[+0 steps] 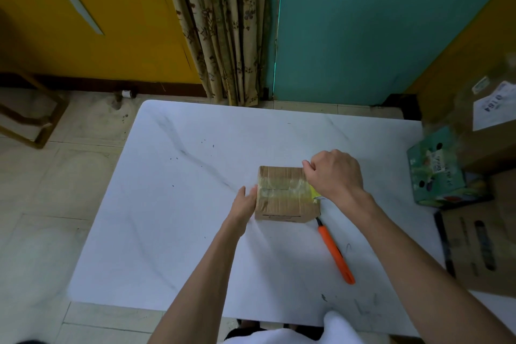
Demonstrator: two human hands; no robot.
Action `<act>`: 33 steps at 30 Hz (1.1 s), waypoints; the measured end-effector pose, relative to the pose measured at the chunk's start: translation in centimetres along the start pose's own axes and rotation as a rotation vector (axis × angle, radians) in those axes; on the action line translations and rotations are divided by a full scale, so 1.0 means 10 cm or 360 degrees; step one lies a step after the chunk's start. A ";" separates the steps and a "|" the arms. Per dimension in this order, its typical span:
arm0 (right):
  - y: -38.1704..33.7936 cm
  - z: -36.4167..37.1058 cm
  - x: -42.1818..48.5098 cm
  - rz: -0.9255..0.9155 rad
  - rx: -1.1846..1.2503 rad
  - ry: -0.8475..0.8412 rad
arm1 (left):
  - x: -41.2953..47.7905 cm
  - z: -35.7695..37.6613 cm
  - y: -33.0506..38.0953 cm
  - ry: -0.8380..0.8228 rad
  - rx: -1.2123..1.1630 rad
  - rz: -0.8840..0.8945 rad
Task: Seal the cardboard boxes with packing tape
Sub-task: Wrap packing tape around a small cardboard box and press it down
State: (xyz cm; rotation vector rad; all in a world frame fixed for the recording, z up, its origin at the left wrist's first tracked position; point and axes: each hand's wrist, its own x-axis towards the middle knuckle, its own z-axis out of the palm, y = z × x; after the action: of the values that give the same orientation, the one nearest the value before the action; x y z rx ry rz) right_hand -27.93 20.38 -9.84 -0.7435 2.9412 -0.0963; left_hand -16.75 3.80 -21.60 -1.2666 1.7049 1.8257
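Note:
A small brown cardboard box (282,205) lies near the middle of the white table (173,204), with a strip of clear packing tape (282,186) running across its top. My left hand (245,202) presses flat against the box's left side, fingers straight. My right hand (333,173) sits over the box's right edge with curled fingers, gripping a tape roll that is mostly hidden beneath it; only a yellow-green piece (315,192) shows under the hand.
An orange utility knife (336,255) lies on the table just right of the box. Stacked cardboard boxes (480,243) and a green printed carton (438,176) crowd the table's right edge. A wooden stool (30,117) stands on the floor at far left.

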 end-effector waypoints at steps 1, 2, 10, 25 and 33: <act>-0.01 0.00 0.00 -0.0002 -0.0010 -0.0001 | -0.03 -0.02 0.00 -0.0019 0.0013 -0.0043; -0.03 -0.01 0.01 -0.0011 -0.0026 -0.0006 | -0.01 -0.03 0.00 -0.0004 0.0008 -0.0041; -0.08 -0.02 -0.01 -0.0001 -0.0059 -0.0005 | -0.30 0.33 0.52 0.0199 0.0283 0.0550; 0.26 0.04 -0.08 -0.0040 0.0393 0.0071 | -0.44 0.52 0.36 0.0742 0.0991 0.0651; 0.47 0.17 -0.18 0.0074 0.0199 -0.0081 | -0.44 0.52 0.36 0.0736 0.1161 0.0652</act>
State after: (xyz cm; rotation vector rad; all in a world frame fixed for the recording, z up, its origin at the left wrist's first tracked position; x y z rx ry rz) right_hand -28.32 25.32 -11.79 -0.6498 2.8708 -0.2509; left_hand -18.98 9.16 -16.59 -1.1014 2.6962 0.8976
